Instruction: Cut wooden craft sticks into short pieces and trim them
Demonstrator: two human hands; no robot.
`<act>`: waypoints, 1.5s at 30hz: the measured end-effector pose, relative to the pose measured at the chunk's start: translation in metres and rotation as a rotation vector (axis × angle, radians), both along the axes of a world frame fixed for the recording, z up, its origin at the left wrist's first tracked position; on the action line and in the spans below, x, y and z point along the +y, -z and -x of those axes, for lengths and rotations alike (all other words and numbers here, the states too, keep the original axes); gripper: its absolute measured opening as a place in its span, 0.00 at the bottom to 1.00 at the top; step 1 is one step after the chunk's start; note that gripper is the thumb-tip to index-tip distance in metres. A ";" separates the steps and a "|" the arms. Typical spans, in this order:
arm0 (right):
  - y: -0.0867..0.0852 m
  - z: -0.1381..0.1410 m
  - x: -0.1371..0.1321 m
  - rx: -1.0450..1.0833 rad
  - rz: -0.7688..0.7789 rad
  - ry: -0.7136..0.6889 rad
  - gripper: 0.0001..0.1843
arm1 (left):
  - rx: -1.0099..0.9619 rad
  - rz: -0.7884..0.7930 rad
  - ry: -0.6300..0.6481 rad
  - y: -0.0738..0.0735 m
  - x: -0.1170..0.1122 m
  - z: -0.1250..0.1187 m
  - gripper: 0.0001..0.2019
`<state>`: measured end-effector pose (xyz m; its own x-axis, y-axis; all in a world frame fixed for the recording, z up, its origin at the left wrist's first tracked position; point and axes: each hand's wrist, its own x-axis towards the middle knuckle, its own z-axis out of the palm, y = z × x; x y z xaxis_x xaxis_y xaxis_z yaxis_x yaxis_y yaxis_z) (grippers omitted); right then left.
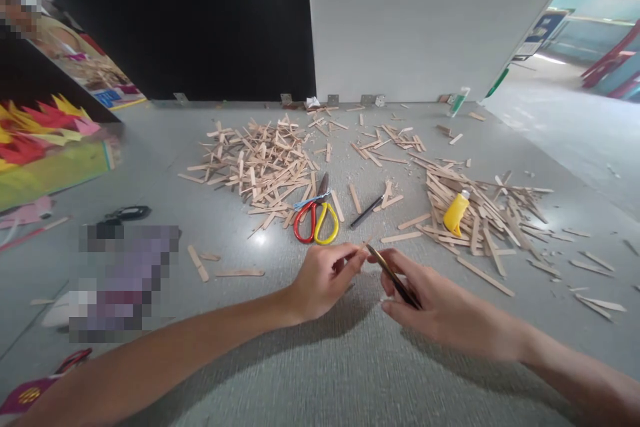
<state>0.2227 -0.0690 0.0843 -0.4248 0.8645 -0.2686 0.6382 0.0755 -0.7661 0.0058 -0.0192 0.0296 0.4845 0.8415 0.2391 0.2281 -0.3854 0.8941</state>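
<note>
My left hand (pixel 325 280) is closed in a pinch on a thin piece of craft stick (pixel 369 239), whose tip shows past the fingers. Close beside it, my right hand (pixel 435 300) grips a slim dark tool with a gold-coloured edge (pixel 400 280); its exact kind is unclear. The tool's tip meets or nearly meets the left fingertips. Just beyond the hands lie scissors (pixel 317 217) with one red and one yellow handle, and a black pen-like tool (pixel 367 210). A heap of short craft sticks (pixel 260 167) spreads at the back left.
More craft sticks (pixel 490 227) lie at the right, with a yellow bottle-like object (pixel 456 213) on them. A green-and-white tube (pixel 459 101) leans by the upright board (pixel 425 27). Folded coloured paper (pixel 40 130) and a blurred purple item (pixel 133 267) are at left. A person sits far left.
</note>
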 end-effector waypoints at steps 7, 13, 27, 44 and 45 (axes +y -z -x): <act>-0.028 -0.016 0.001 -0.024 0.239 -0.050 0.14 | -0.039 0.248 -0.054 0.007 0.001 -0.005 0.22; -0.008 -0.014 -0.005 -0.204 -0.129 0.038 0.15 | -0.033 0.313 -0.040 0.012 0.001 -0.006 0.23; 0.017 0.001 0.006 0.131 0.109 0.163 0.17 | 0.052 0.155 -0.095 0.018 0.004 -0.004 0.26; 0.012 -0.010 0.019 0.392 0.519 0.221 0.28 | 0.089 0.004 0.005 0.017 0.006 -0.004 0.20; 0.004 -0.018 0.026 0.340 0.511 0.181 0.29 | 0.093 -0.001 0.018 0.017 0.006 -0.004 0.20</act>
<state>0.2407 -0.0434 0.0798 -0.4177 0.7293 -0.5419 0.3219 -0.4390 -0.8389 0.0102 -0.0129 0.0123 0.5198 0.8322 0.1933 0.3035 -0.3913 0.8688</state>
